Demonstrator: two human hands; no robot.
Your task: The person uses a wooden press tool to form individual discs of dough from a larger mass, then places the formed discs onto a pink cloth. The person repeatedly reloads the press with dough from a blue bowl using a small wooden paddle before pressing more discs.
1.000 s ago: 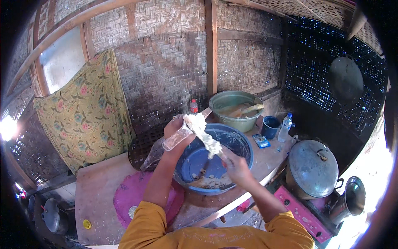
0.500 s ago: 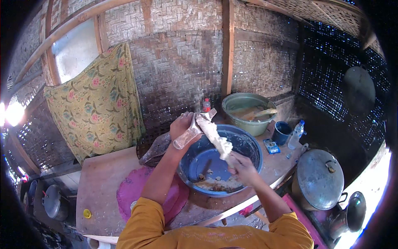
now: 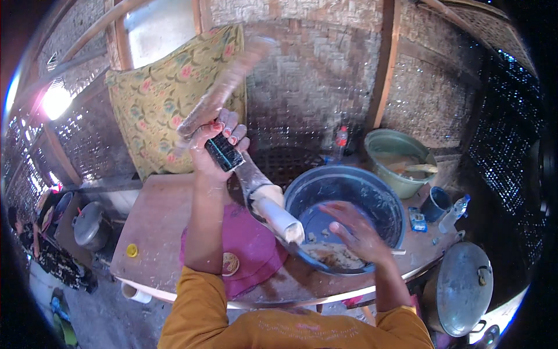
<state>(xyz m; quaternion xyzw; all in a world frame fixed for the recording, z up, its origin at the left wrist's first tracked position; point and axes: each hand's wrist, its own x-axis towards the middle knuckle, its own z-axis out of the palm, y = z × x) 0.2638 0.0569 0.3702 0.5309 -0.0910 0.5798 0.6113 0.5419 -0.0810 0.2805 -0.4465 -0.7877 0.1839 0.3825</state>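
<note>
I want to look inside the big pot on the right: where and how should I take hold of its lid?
Take the lid by the small handle, probably best reaching down from above. The handle stands up near the middle of the broad, domed top, while the lid's rim sits close on the pot and offers little to hold.

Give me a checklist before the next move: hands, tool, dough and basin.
1. Left hand secure on the tool: ok, fingers wrapped around it.
2. Right hand free: ok, fingers spread over the basin, nothing seen in its grasp.
3. Dough at the tool's tube end: ok, a pale mass shows there.
4. Tube end clear of the basin rim: cannot tell, they overlap in view.
5. Tool's raised end sharp enough to inspect: not ok, blurred.
6. Basin upright on the table: ok.
</note>
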